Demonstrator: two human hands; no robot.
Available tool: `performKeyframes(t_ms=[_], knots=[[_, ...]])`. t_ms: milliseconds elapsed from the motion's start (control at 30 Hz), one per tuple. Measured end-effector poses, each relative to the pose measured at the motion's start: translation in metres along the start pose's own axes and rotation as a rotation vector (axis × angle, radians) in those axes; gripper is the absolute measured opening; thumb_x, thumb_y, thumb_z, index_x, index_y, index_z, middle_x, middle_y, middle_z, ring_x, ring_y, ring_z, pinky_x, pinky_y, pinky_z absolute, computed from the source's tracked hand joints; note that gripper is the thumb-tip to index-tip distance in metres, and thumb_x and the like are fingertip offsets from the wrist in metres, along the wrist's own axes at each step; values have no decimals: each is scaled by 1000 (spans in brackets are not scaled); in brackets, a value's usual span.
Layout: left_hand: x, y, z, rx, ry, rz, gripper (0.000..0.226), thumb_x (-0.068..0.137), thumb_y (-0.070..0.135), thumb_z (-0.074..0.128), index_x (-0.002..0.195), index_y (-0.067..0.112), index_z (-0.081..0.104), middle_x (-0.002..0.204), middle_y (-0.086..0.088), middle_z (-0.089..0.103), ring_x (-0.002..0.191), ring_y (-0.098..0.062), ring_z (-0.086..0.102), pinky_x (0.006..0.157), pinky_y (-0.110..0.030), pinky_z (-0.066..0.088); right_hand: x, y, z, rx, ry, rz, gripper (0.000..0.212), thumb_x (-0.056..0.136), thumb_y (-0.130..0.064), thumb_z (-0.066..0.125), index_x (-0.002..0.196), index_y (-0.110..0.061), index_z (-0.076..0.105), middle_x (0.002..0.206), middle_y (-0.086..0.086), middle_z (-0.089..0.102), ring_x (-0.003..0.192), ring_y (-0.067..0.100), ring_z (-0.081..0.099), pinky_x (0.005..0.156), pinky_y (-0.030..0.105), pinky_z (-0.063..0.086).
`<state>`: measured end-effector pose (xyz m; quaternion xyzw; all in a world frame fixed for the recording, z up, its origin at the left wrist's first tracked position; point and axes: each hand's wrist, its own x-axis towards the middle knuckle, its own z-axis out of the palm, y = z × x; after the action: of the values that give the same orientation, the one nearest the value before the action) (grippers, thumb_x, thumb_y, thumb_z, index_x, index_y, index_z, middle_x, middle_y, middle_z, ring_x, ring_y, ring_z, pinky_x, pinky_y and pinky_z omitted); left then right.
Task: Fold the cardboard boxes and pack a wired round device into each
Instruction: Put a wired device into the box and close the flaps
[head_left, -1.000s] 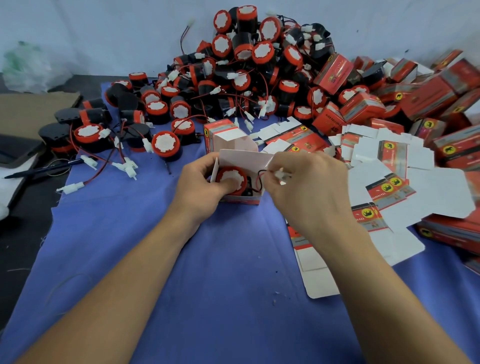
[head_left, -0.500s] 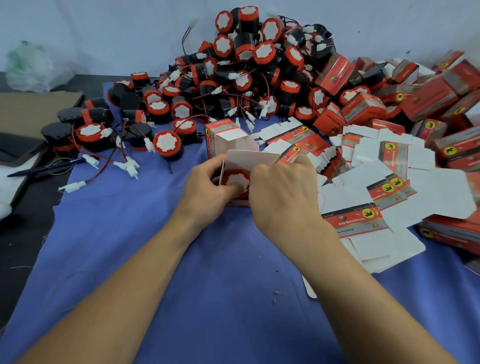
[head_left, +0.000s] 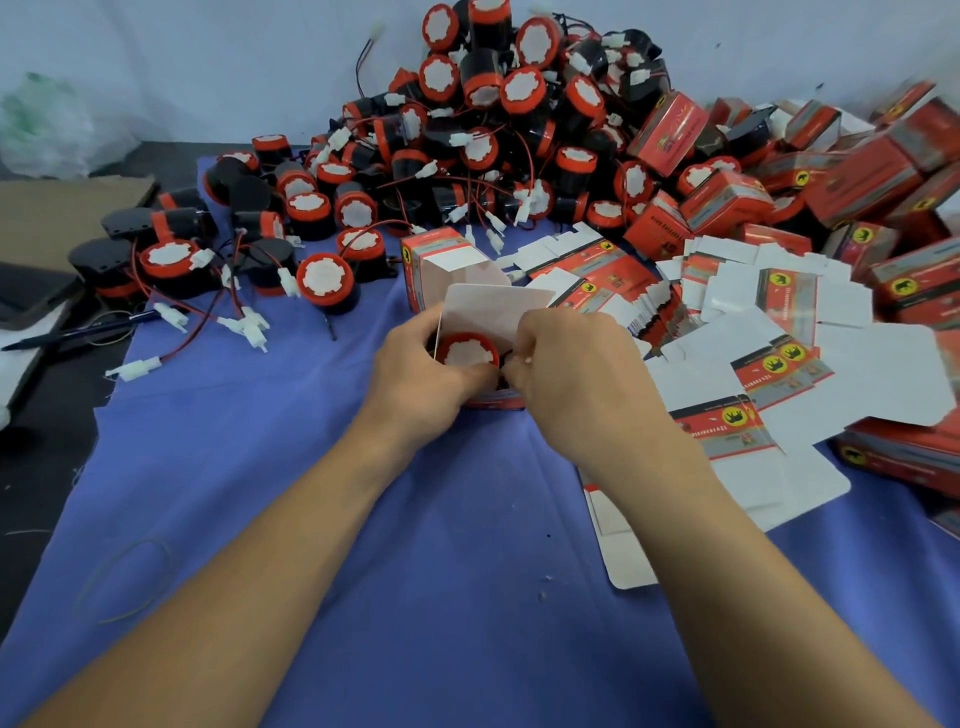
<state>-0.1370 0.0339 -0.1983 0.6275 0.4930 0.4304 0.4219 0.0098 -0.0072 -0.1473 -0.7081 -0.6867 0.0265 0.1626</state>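
Note:
An open red cardboard box (head_left: 493, 312) stands on the blue cloth (head_left: 415, 545) at the middle, its white lid flap raised. Inside it sits a round red-and-black device (head_left: 466, 352) with a white face. My left hand (head_left: 415, 369) grips the box from the left, thumb against the device. My right hand (head_left: 576, 379) is at the box's right side, fingertips pinching the device's black wire and white connector at the opening. The box's lower part is hidden by both hands.
A big heap of wired round devices (head_left: 493, 130) fills the back. A second open box (head_left: 441, 260) stands just behind. Flat box blanks (head_left: 753, 322) spread on the right, with folded red boxes (head_left: 857, 182) beyond. A pen (head_left: 78, 332) lies at the left.
My right hand brought the white connector from above the box down to its right side and pushed the wire in. The left hand kept its grip on the box.

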Motion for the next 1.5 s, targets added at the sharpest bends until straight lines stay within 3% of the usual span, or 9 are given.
performKeyframes(t_ms=[200,367,500,633,800,1033,1233,1400,1500], knots=[[0,2,0,-27,-24,-45,39,62,23,75,97,41,76,95,15,78,89,-5,72,75,-28,57,4,8,-3,-126,-32,-44,29,96,-46,56,90,-24,74,73,1,59,72,27,52,60,31,32],[0,3,0,-50,-64,-96,39,58,21,77,90,44,76,93,13,79,88,-8,74,82,-36,62,3,24,-10,117,-275,-85,35,94,-30,58,64,-13,62,56,2,50,58,18,48,47,30,32],[1,2,-1,-58,-72,-115,41,56,19,78,91,40,77,92,10,79,90,-12,74,84,-39,62,7,31,-4,333,-115,102,8,75,-32,81,67,-32,78,55,-11,64,55,13,56,48,22,37],[0,1,-4,-51,-78,-104,39,59,18,79,95,32,78,96,7,80,95,-17,75,92,-49,61,8,26,13,352,159,243,34,65,-48,87,77,-29,61,69,-14,58,66,8,55,53,29,39],[-2,4,-2,-37,-81,-71,38,60,18,79,96,31,77,96,6,80,95,-17,75,92,-50,61,13,23,18,385,-90,309,13,86,-37,65,90,-24,66,79,-4,66,81,25,65,60,29,43],[-2,3,-2,-7,-76,-51,38,60,21,78,97,31,76,96,6,79,94,-17,75,89,-51,61,14,10,21,137,68,371,12,80,-30,69,86,-31,58,82,2,58,75,30,51,64,33,37],[-1,0,-1,-19,-55,-96,37,60,24,78,97,32,77,97,9,79,96,-15,74,90,-51,60,8,28,21,891,-68,313,50,85,-40,72,133,-33,61,118,4,70,85,18,69,78,41,60],[-2,2,0,-38,-55,-115,35,61,30,79,94,38,75,95,18,77,89,-3,72,82,-37,62,11,58,8,1447,-396,331,23,100,-22,61,114,-14,77,91,6,70,75,25,62,71,30,58],[-2,2,0,-45,-66,-108,34,61,29,79,93,40,74,95,19,77,88,0,72,76,-29,58,9,63,10,1486,-459,308,23,100,-11,60,120,-9,73,103,12,75,77,22,65,71,27,58]])
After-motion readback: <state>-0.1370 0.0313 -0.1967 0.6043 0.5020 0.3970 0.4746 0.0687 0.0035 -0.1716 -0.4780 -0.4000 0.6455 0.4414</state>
